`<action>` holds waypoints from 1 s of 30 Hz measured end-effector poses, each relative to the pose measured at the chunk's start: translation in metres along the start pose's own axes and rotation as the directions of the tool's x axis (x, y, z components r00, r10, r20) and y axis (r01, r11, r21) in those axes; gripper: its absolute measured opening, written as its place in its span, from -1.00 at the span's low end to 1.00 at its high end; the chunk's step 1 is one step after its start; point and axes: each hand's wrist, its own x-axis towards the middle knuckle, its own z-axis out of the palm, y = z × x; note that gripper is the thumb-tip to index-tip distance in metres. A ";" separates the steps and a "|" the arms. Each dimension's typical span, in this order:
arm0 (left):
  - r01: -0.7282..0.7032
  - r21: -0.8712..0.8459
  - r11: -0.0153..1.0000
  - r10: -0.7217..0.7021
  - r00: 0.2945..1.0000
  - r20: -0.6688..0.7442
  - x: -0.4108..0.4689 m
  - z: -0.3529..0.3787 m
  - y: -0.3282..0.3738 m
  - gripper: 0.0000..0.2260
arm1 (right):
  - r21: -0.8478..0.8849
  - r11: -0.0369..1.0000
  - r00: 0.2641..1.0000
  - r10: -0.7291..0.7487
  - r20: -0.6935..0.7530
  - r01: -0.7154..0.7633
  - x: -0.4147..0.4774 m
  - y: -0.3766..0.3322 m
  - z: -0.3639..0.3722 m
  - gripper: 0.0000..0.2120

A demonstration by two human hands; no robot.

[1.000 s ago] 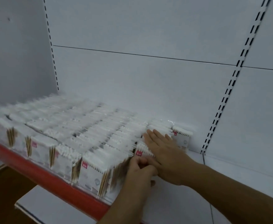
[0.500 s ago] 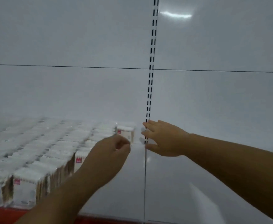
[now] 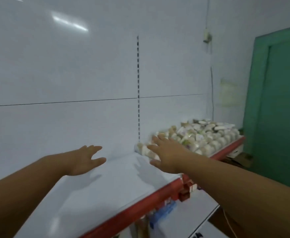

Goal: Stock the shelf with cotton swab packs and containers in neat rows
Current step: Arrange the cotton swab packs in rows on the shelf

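While left hand [image 3: 84, 160], right hand [image 3: 168, 155] hover, fingers [image 3: 96, 148] spread, empty, swab packs [image 3: 209, 138] crowd shelf [image 3: 106, 186] beyond.

Lower centre of the frame, the white shelf [image 3: 106, 182] lies bare from its red front edge [image 3: 140, 203] to the back panel [image 3: 72, 126], with my left hand [image 3: 85, 160] flat above it. At centre right the heap of swab containers [image 3: 209, 134] blocks the way; my right hand [image 3: 166, 155], fingers spread, is at its near end.
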 end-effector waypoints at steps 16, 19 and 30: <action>-0.351 -0.048 0.935 0.350 0.936 -0.036 0.254 -0.029 0.248 -0.43 | 0.163 0.849 0.864 0.491 0.108 -0.503 -0.079 0.305 0.071 -0.48; -0.418 -0.027 0.908 0.419 0.908 0.029 0.301 -0.026 0.280 -0.48 | 0.136 0.865 0.865 0.446 0.231 -0.483 -0.048 0.335 0.079 -0.49; -0.468 -0.285 0.837 0.515 0.848 0.122 0.406 -0.017 0.351 -0.62 | 0.333 0.937 0.984 -0.145 0.103 0.104 0.053 0.360 0.135 -0.65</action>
